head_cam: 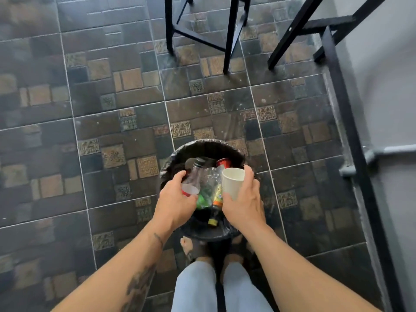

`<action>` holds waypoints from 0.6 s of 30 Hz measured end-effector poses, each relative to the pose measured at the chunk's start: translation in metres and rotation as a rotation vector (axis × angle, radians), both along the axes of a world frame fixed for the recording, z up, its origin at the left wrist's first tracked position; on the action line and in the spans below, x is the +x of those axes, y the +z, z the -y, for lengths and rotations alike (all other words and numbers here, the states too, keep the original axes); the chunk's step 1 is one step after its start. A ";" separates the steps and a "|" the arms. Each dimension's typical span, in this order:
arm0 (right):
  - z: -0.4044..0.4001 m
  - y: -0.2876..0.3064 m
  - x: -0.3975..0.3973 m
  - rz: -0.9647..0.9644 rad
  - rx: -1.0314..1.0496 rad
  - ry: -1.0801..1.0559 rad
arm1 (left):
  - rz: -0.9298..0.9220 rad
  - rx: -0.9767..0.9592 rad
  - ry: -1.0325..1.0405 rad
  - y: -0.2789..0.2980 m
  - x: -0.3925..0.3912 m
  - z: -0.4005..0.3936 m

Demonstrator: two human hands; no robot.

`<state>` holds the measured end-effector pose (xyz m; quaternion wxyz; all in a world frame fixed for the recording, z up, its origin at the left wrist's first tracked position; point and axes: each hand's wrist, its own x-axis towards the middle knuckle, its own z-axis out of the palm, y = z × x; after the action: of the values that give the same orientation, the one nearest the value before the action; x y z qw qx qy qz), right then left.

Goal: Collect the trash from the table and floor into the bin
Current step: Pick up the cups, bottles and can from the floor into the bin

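Note:
A round bin (202, 146) lined with a black bag stands on the tiled floor just in front of my feet. Inside lie several bottles, among them a clear one with green contents (208, 190), and a red can (224, 162). My left hand (175, 203) grips a clear plastic bottle (193, 176) with a dark cap and a red label, held over the bin's left side. Over the right side, my right hand (245, 201) holds a white paper cup (233, 182) with its mouth up.
Black metal stool legs (229, 41) stand on the floor beyond the bin. A black table frame (346, 122) runs along the grey wall (382, 86) at the right. Patterned dark tiles (101, 120) stretch to the left.

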<state>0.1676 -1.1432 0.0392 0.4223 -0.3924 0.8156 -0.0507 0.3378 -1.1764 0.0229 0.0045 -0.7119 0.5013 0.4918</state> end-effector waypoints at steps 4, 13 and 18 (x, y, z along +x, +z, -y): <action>-0.002 0.003 -0.007 -0.042 0.040 0.029 | 0.042 -0.023 -0.041 -0.003 0.013 -0.007; 0.014 0.003 -0.030 -0.115 -0.015 0.045 | 0.209 -0.243 -0.198 0.000 0.045 -0.007; 0.014 -0.017 -0.044 -0.067 -0.048 -0.020 | 0.270 -0.303 -0.180 -0.014 0.037 -0.003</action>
<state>0.1236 -1.1574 0.0226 0.3845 -0.3959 0.8317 -0.0611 0.3745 -1.1732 0.0088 0.0084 -0.7164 0.6257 0.3086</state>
